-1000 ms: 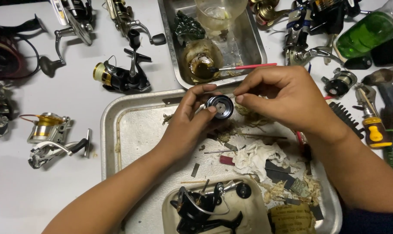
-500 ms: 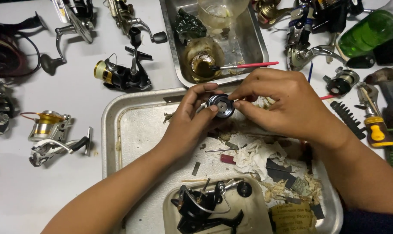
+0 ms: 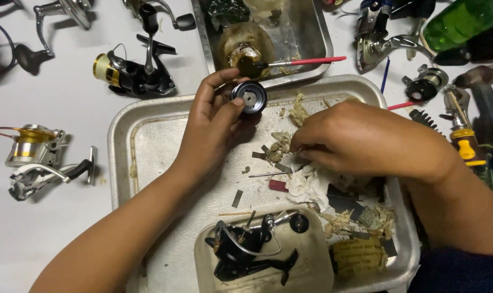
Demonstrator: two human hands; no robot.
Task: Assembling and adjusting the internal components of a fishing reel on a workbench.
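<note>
My left hand [image 3: 214, 127] holds a small round black reel part [image 3: 248, 97] with a silver centre between thumb and fingers, above the far edge of a metal tray [image 3: 149, 141]. My right hand [image 3: 360, 138] is down in the tray, fingers pinched at the scraps and crumpled white tissue [image 3: 306, 182] there; what it pinches is hidden. Small metal strips and a thin pin [image 3: 265, 174] lie between the hands.
A clear tub [image 3: 317, 271] in the tray holds a black fishing reel [image 3: 252, 252]. A second tray [image 3: 311, 32] behind carries a greasy jar and a red-handled brush [image 3: 306, 61]. Other reels [image 3: 132, 73] [image 3: 37, 157] lie left; tools, a green bottle [image 3: 458, 21] right.
My right hand has let go of the black round part and dropped to the scraps in the tray. My left hand alone keeps the part. The view has come closer.
</note>
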